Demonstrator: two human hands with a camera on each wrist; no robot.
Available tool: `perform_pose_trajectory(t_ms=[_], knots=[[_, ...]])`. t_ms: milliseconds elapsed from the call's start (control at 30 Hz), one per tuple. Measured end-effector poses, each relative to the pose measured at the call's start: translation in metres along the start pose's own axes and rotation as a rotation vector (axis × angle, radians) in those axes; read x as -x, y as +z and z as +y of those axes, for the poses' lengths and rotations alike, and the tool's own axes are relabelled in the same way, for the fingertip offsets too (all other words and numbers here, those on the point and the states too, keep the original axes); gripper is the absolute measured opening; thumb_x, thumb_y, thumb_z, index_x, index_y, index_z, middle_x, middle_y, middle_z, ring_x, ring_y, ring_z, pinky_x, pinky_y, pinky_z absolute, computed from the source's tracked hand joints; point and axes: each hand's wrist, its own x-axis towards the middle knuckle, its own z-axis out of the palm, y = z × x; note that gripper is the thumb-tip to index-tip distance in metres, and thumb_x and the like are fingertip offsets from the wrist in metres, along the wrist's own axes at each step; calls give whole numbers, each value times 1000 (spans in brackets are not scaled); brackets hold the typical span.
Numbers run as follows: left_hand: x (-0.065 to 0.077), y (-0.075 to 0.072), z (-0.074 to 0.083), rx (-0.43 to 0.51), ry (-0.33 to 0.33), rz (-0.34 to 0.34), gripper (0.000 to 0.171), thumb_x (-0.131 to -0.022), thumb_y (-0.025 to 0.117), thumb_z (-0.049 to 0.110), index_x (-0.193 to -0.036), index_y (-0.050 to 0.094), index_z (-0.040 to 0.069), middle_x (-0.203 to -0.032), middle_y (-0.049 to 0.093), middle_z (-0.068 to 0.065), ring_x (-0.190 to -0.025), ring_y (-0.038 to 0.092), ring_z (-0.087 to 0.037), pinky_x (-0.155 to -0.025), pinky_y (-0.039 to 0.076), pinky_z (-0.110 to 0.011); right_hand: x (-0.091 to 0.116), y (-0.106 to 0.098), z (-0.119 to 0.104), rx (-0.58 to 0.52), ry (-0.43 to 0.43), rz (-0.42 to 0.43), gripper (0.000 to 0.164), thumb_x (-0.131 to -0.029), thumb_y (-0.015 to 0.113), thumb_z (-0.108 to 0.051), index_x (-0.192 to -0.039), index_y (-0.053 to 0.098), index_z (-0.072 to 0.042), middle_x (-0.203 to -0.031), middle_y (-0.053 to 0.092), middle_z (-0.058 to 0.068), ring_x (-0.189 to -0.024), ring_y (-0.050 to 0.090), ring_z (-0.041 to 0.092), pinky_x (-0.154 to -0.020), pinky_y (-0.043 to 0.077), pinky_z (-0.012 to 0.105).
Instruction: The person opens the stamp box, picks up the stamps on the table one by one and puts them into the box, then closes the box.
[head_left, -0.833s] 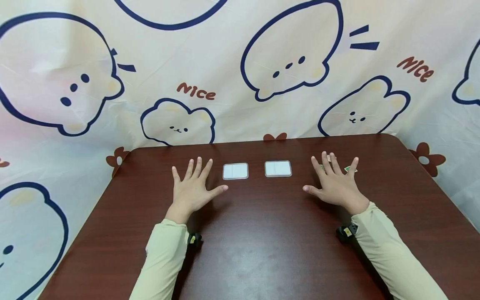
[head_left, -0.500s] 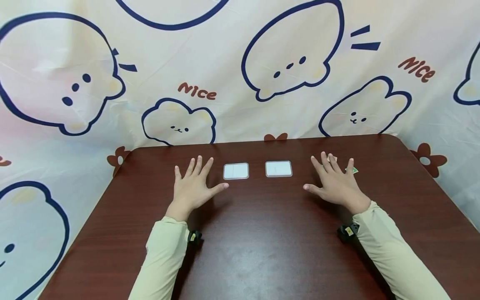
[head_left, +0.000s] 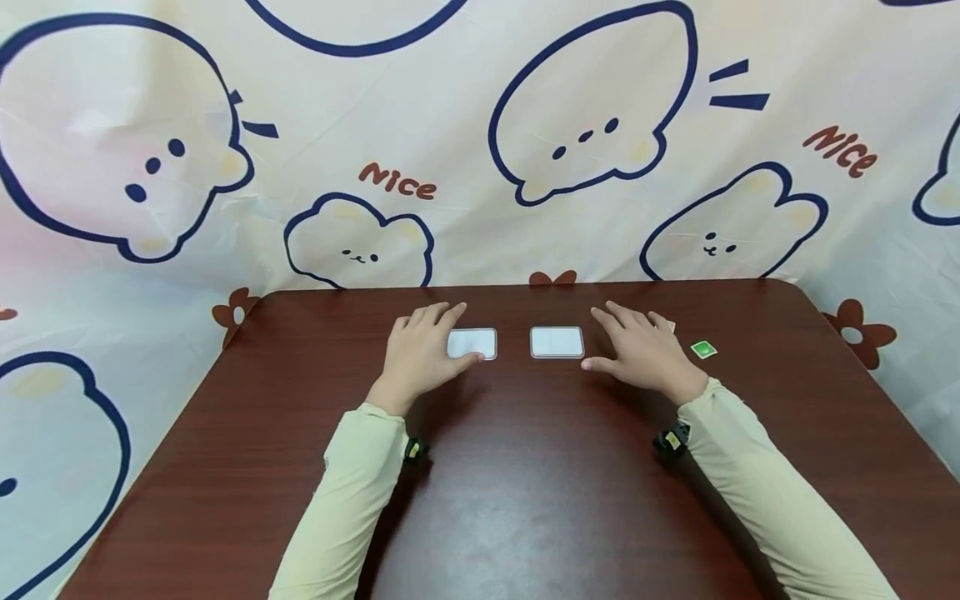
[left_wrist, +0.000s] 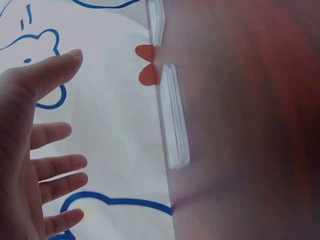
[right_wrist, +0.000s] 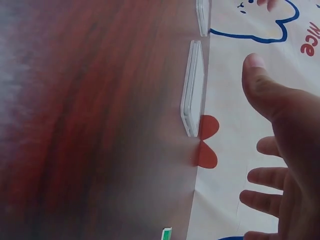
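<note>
Left hand (head_left: pixel 422 352), fingers apart and empty, hung by the left white case (head_left: pixel 473 339), right hand (head_left: pixel 641 348), likewise loose, beside the right white case (head_left: pixel 557 342), both on the table (head_left: pixel 540 467); clearance was hard to judge, so a low sweep could have knocked either askew.

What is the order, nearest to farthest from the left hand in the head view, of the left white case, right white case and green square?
1. Left white case: at the left hand, which partly overlaps it in this view.
2. Right white case: next along to the right.
3. Green square: farthest right, beyond the right hand.
</note>
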Motion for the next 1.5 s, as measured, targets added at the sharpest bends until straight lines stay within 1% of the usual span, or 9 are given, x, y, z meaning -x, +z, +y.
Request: perform_pose_trajectory(t_ms=[133,367,500,600,767,933,1133,1300,1500], knots=[[-13,3,8,-2,22,-12,77,-82,62,63,-145,44,22,-136,54,-8,-125,50,-26,-97,41,-46,-8,2,1,-19,-8,-16,86,-84,64,-59,-148,36,-8,-151,37,21,-133,42,42,-103,31,65],[-36,9,22,61,50,-30,74,-82,65,61,-142,48,21,-128,60,-7,-113,58,-25,-90,48,-43,-21,5,2,-55,-8,-45,86,-83,66,-57,-148,37,-8,-145,42,20,-129,45,39,-98,37,60],[-48,14,32,99,58,-57,73,-81,67,60,-141,49,21,-118,64,-6,-97,62,-21,-76,53,-38,-27,8,2,-73,-10,-57,86,-82,69,-56,-147,39,-8,-135,48,20,-120,51,37,-93,41,55],[-53,19,38,134,56,-78,72,-81,68,58,-140,49,21,-111,64,-4,-89,61,-18,-68,52,-35,-31,12,2,-90,-6,-76,86,-81,70,-55,-145,41,-7,-129,51,20,-113,55,35,-90,45,52],[-57,31,45,184,40,-117,69,-81,69,56,-138,51,22,-111,64,-3,-93,60,-16,-70,51,-35,-37,19,-1,-130,9,-139,85,-80,71,-54,-144,41,-7,-126,52,19,-104,57,29,-81,51,46],[-58,43,48,217,44,-171,67,-81,69,56,-137,51,24,-107,64,-1,-91,60,-13,-69,50,-33,-40,27,-4,-163,14,-201,84,-81,71,-52,-144,40,-7,-125,53,18,-101,59,27,-74,52,42],[-61,53,53,235,59,-213,68,-80,70,56,-136,53,23,-103,63,2,-91,60,-12,-71,49,-33,-45,33,-3,-182,13,-241,81,-81,72,-52,-142,43,-7,-124,54,17,-101,59,26,-75,51,43],[-70,57,60,216,86,-270,70,-78,72,57,-136,52,24,-106,64,2,-94,61,-11,-73,50,-34,-52,32,4,-193,30,-275,83,-80,73,-51,-143,42,-7,-128,52,17,-102,57,25,-79,50,46],[-83,59,66,171,98,-315,72,-75,74,58,-136,52,25,-108,65,4,-97,62,-10,-76,50,-36,-60,26,8,-230,36,-325,84,-80,73,-50,-143,41,-5,-129,50,18,-99,55,24,-81,49,44]])
